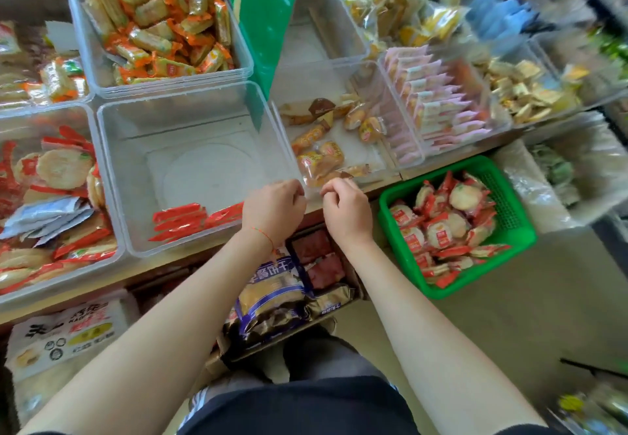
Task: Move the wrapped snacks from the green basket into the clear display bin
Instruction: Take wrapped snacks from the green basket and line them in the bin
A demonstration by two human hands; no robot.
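Round red-wrapped snacks [452, 227] fill green basket [516, 230]; curled left hand [273, 208] and right hand [346, 212]: grasp indiscernible at clear bin [112, 176].

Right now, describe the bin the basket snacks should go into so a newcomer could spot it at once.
Find the green basket on the floor; the shelf edge runs just above it. Left of the two hands sits a large clear display bin. Unlike its packed neighbours, it holds only a few red-wrapped snacks along its front wall.

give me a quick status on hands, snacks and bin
Left hand and right hand curled, empty, at clear bin front corner. Few snacks in bin, most in green basket. Nothing blocking.
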